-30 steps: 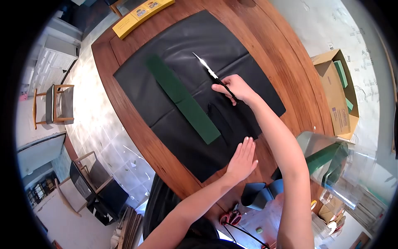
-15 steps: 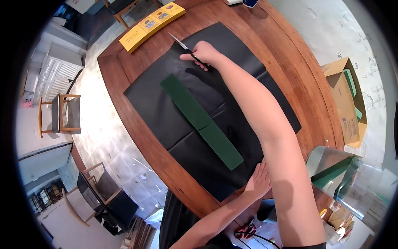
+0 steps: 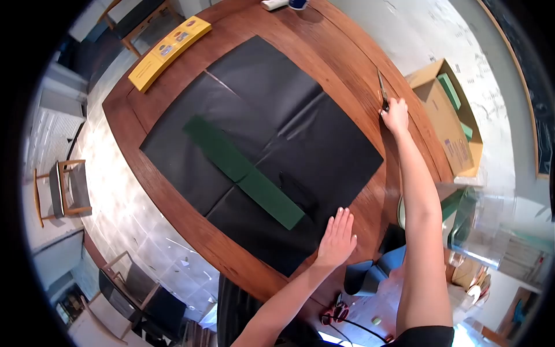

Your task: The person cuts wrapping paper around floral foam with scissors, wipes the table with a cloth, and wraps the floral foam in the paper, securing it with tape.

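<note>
My right hand [image 3: 396,114] is closed on a pair of scissors [image 3: 381,88], over the bare wood at the table's right side, with the blades pointing away from me. My left hand [image 3: 337,238] lies flat, fingers stretched, by the near right edge of a creased black sheet [image 3: 341,136]. On that sheet lies a long dark green strip [image 3: 269,198], placed diagonally, with a cross line near its middle. A thin pinkish slit or line [image 3: 221,81] runs inward from the sheet's far left edge.
The sheet rests on a wooden table [image 3: 124,110]. A yellow box [image 3: 169,51] sits at the far left. To the right stands an open cardboard box [image 3: 442,124] with green blocks inside, and a clear container [image 3: 474,222]. Chairs [image 3: 69,194] stand beyond the left side.
My right hand has carried the scissors from over the sheet's far part to the table's right side. A line now shows at the sheet's far left edge. The view has shifted.
</note>
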Demonstrator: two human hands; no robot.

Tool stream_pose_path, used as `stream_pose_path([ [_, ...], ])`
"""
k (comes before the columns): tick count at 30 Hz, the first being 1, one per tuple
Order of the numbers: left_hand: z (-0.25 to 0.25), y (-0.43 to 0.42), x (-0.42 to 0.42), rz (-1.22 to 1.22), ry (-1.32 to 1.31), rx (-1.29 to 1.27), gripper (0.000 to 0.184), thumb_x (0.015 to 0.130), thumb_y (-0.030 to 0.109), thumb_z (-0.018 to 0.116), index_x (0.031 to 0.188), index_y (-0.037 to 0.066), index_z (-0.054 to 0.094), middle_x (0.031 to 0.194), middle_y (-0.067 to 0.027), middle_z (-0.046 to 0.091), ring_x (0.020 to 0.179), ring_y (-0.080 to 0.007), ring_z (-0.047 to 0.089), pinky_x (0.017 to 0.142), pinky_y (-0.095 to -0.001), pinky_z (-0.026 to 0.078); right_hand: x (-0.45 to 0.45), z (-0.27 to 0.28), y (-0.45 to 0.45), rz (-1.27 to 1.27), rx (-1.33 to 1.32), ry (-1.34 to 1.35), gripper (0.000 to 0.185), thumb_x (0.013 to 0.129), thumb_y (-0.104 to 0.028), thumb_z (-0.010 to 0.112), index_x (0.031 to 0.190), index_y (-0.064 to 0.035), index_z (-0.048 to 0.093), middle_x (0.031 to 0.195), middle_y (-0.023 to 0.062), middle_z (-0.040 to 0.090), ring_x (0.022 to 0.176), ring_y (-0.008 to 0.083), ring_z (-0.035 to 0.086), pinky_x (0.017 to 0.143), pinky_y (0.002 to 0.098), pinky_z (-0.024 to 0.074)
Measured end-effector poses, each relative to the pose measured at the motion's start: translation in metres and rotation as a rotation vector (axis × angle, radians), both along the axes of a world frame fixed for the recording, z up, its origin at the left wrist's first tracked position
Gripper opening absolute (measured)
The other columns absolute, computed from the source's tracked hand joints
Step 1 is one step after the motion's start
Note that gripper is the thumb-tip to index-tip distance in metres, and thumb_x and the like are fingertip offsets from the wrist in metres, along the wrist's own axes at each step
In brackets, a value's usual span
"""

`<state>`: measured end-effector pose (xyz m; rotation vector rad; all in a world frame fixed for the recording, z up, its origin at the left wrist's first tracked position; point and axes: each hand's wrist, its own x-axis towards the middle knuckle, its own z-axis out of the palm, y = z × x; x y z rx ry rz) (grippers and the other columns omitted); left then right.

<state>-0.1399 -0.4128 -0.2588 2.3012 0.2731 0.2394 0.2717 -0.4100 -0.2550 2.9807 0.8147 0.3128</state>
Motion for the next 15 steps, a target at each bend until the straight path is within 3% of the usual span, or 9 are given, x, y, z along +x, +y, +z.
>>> stream_pose_path([
  [2,0.001,-0.001,0.000,-0.002,-0.020,-0.012,0.062,0.083,0.019,0.065,0.136,-0.004,0.044,0.147,-0.0205,0.040,0.142,-0.0351,0.032,0.114,-0.0499,0.029,-0.035,0.035,0.025,-0.020,0.035,0.060,0.025,0.083,-0.012,0.063,0.108,-0.0080,0.066,0.117,0.0202,0.056,0.116,0.0381,0.053,0.092,0.0466,0.0496],
  [3,0.001,-0.003,0.001,0.022,-0.039,-0.027,0.059,0.082,0.017,0.065,0.135,-0.002,0.046,0.144,-0.0200,0.043,0.141,-0.0354,0.033,0.115,-0.0519,0.027,-0.054,0.031,0.031,0.219,0.154,-0.006,0.030,0.082,-0.018,0.067,0.111,-0.0107,0.067,0.128,0.0183,0.055,0.119,0.0379,0.052,0.096,0.0450,0.0477],
  [4,0.003,-0.004,0.000,0.009,0.005,-0.026,0.056,0.083,0.017,0.064,0.134,-0.001,0.048,0.144,-0.0191,0.043,0.141,-0.0346,0.033,0.116,-0.0513,0.026,-0.069,0.025,0.038,0.465,0.188,0.210,0.052,0.078,-0.033,0.074,0.125,-0.0143,0.061,0.144,0.0180,0.045,0.131,0.0394,0.043,0.105,0.0485,0.0400],
  [6,0.003,-0.002,0.002,0.003,0.004,-0.009,0.050,0.083,0.015,0.062,0.130,0.001,0.050,0.141,-0.0178,0.046,0.141,-0.0346,0.033,0.115,-0.0527,0.024,-0.134,0.004,0.046,0.516,0.079,0.444,0.093,0.066,-0.054,0.080,0.144,-0.0178,0.045,0.157,0.0179,0.026,0.147,0.0419,0.014,0.113,0.0639,0.0175],
  [8,0.001,-0.003,-0.003,-0.007,-0.067,-0.022,0.044,0.081,0.011,0.060,0.124,0.003,0.052,0.136,-0.0177,0.049,0.138,-0.0363,0.036,0.114,-0.0563,0.024,-0.160,-0.028,0.035,0.506,0.371,0.309,0.075,0.069,-0.048,0.080,0.133,-0.0157,0.057,0.149,0.0188,0.038,0.144,0.0387,0.025,0.111,0.0580,0.0235],
  [9,-0.001,-0.004,-0.001,-0.005,-0.106,-0.044,0.042,0.081,0.010,0.060,0.122,0.004,0.053,0.134,-0.0180,0.050,0.136,-0.0373,0.038,0.113,-0.0579,0.024,-0.172,-0.025,0.032,0.439,0.572,0.266,0.045,0.071,-0.033,0.077,0.110,-0.0110,0.068,0.128,0.0152,0.059,0.125,0.0331,0.048,0.101,0.0492,0.0388],
  [10,0.000,-0.007,0.000,-0.026,-0.125,-0.025,0.041,0.080,0.007,0.059,0.121,0.004,0.052,0.133,-0.0177,0.050,0.135,-0.0381,0.039,0.112,-0.0582,0.024,-0.180,-0.023,0.030,0.357,0.411,0.179,0.019,0.069,-0.019,0.070,0.084,-0.0075,0.068,0.096,0.0085,0.067,0.095,0.0282,0.059,0.082,0.0409,0.0473],
  [11,0.001,-0.008,-0.002,-0.047,-0.136,-0.006,0.041,0.080,0.005,0.057,0.120,0.005,0.052,0.132,-0.0175,0.050,0.133,-0.0390,0.040,0.112,-0.0585,0.024,-0.195,-0.024,0.020,0.364,0.408,-0.010,0.010,0.068,-0.013,0.065,0.077,-0.0082,0.063,0.080,0.0075,0.061,0.081,0.0281,0.057,0.071,0.0391,0.0470],
  [15,0.009,-0.004,-0.023,-0.160,-0.272,0.003,0.042,0.078,0.003,0.060,0.119,0.003,0.054,0.131,-0.0189,0.051,0.129,-0.0396,0.044,0.110,-0.0559,0.030,-0.259,0.025,-0.059,0.279,0.674,0.150,0.013,0.079,-0.015,0.067,0.082,-0.0059,0.058,0.083,0.0113,0.060,0.088,0.0303,0.059,0.078,0.0413,0.0442],
])
